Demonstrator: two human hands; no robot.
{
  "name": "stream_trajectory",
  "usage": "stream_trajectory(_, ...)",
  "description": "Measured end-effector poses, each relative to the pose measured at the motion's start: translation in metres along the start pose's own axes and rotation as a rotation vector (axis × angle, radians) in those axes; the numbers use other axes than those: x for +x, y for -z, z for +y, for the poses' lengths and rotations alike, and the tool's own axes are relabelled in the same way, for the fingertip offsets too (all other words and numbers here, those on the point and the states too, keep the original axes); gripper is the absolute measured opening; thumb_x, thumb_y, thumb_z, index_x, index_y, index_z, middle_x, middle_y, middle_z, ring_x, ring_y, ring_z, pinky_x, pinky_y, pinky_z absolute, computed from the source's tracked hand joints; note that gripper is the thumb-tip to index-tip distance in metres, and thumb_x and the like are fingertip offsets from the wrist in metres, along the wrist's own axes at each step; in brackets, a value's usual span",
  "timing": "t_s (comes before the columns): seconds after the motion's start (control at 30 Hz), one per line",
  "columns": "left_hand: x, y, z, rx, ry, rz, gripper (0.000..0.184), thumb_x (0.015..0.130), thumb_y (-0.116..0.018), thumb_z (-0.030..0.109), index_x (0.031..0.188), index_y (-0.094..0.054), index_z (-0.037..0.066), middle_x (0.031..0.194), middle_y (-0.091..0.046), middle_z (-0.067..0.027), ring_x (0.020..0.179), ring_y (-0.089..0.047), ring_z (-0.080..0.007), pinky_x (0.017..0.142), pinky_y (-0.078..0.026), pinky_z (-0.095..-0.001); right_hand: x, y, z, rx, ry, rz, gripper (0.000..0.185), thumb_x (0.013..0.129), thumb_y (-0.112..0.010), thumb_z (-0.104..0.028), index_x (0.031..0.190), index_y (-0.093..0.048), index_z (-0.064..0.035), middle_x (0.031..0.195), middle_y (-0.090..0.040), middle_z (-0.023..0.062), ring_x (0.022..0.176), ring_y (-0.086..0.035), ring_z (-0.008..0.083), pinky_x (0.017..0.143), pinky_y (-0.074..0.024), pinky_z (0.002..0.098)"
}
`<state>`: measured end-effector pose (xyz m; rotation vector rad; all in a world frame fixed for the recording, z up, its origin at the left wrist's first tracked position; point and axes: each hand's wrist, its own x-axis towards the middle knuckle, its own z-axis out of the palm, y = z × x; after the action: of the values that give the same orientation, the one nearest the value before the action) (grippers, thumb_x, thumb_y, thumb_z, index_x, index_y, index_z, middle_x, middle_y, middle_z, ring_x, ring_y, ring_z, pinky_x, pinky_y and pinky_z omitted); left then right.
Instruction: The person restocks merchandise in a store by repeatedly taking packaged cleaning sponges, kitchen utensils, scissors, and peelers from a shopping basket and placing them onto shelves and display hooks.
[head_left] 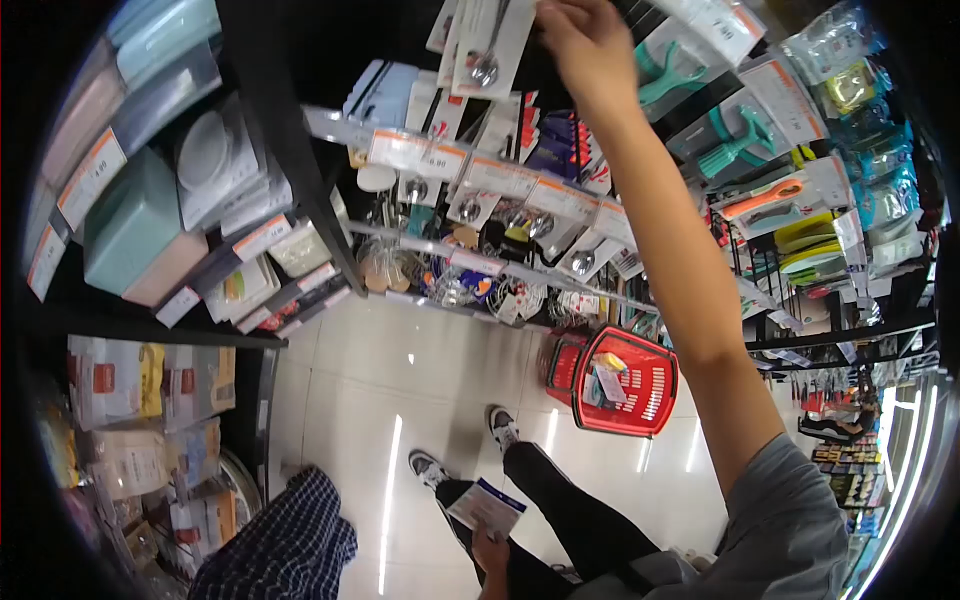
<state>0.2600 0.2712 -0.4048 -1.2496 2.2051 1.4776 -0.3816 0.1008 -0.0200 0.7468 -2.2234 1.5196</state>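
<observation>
My right hand [592, 48] is raised at the top of the view, fingers curled and fingertips at the edge of a white card with a metal spoon [484, 68]. The spoon's bowl points down, and the top of the card is cut off by the frame. More carded utensils hang around it. Low in the view, my left hand [489, 550] is closed on a flat white packet [486, 507] with a dark blue edge, held in front of my legs.
A red shopping basket [655, 390] with a few packaged items stands on the tiled floor [345, 385]. Shelves with price tags [565, 198] run across ahead. Teal brushes [735, 145] hang at right, boxes [135, 225] sit at left. Dark checked cloth [285, 540] is at lower left.
</observation>
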Motion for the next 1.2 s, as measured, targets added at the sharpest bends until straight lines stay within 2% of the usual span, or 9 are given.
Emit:
stream_trajectory(0.1,0.004,0.000,-0.002,-0.031,-0.016,-0.001,0.052,0.069,-0.063,0.005,0.120,-0.055,-0.003,0.112,-0.059,-0.0237,0.104,-0.057,-0.0392,0.090,-0.045,-0.0412,-0.065,0.020,0.013,0.338,0.166,0.062,0.030,0.086,-0.058,-0.005,0.112,-0.048,0.0059,0.106,-0.061,0.0162,0.100,-0.062,0.0228,0.085,-0.0519,0.0333)
stream_trajectory(0.13,0.007,0.002,0.003,-0.082,0.103,-0.031,0.050,0.070,-0.063,0.005,0.118,-0.055,-0.004,0.112,-0.059,-0.0232,0.104,-0.056,-0.0388,0.091,-0.045,-0.0408,-0.098,0.033,0.003,0.359,0.024,-0.032,0.028,0.088,-0.053,0.000,0.114,-0.046,0.0062,0.113,-0.057,0.0195,0.113,-0.055,0.0284,0.098,-0.0435,0.0397)
stream_trajectory(0.33,0.039,0.020,0.031,-0.485,0.164,0.121,0.049,0.081,-0.059,0.001,0.129,-0.047,-0.002,0.131,-0.047,-0.0223,0.124,-0.043,-0.0316,0.103,-0.032,-0.0361,-0.326,0.063,0.055,0.409,-0.805,-0.639,0.011,0.087,-0.055,0.001,0.098,-0.054,-0.0012,0.092,-0.063,0.0077,0.084,-0.062,0.0160,0.074,-0.0488,0.0273)
stream_trajectory(0.5,0.100,0.072,0.127,-0.694,0.047,0.179,0.050,0.085,-0.055,-0.006,0.132,-0.041,-0.004,0.135,-0.044,-0.0166,0.124,-0.042,-0.0249,0.105,-0.031,-0.0336,-0.455,0.052,0.097,0.193,-1.103,-0.578,0.026,0.086,-0.061,-0.009,0.109,-0.052,0.0022,0.101,-0.061,0.0079,0.092,-0.060,0.0150,0.074,-0.0485,0.0261)
stream_trajectory(0.73,0.111,0.075,0.166,-1.038,-0.045,0.200,0.054,0.084,-0.058,-0.004,0.134,-0.039,-0.001,0.131,-0.045,-0.0144,0.121,-0.044,-0.0217,0.099,-0.041,-0.0330,-0.468,0.020,0.076,0.615,-1.370,-0.292,0.051,0.082,-0.068,-0.012,0.123,-0.040,0.0010,0.115,-0.054,0.0130,0.098,-0.057,0.0188,0.083,-0.0450,0.0312)
stream_trajectory(0.87,0.107,0.073,0.185,-0.901,-0.009,0.226,0.049,0.085,-0.058,-0.003,0.131,-0.042,-0.004,0.128,-0.049,-0.0148,0.115,-0.050,-0.0219,0.095,-0.044,-0.0324,-0.476,0.017,0.080,0.826,-1.281,-0.452,0.053,0.084,-0.066,-0.015,0.126,-0.038,-0.0006,0.122,-0.051,0.0146,0.105,-0.054,0.0207,0.086,-0.0440,0.0325)
stream_trajectory(0.97,0.098,0.076,0.187,-0.388,-0.080,0.274,0.039,0.083,-0.060,-0.002,0.121,-0.052,-0.005,0.117,-0.057,-0.0160,0.112,-0.053,-0.0252,0.091,-0.045,-0.0317,-0.480,0.021,0.069,0.328,-1.306,-0.375,0.053,0.083,-0.066,-0.015,0.127,-0.040,0.0000,0.120,-0.050,0.0146,0.112,-0.053,0.0235,0.091,-0.0458,0.0357)
stream_trajectory(1.07,0.104,0.070,0.180,0.060,-0.560,0.340,0.017,0.075,-0.062,-0.002,0.091,-0.068,0.002,0.113,-0.062,-0.0132,0.113,-0.052,-0.0341,0.093,-0.044,-0.0381,-0.472,0.030,0.069,1.113,-1.659,-0.207,0.058,0.090,-0.056,-0.037,0.133,-0.038,-0.0029,0.129,-0.048,0.0145,0.112,-0.051,0.0240,0.093,-0.0420,0.0371)
stream_trajectory(1.2,0.096,0.073,0.197,0.264,-0.793,0.168,0.009,0.069,-0.062,-0.001,0.075,-0.066,0.004,0.122,-0.060,-0.0040,0.120,-0.046,-0.0328,0.101,-0.036,-0.0424,-0.468,0.032,0.092,1.187,-1.678,-0.142,0.056,0.091,-0.053,-0.037,0.133,-0.038,-0.0030,0.129,-0.047,0.0143,0.113,-0.051,0.0249,0.094,-0.0415,0.0383)
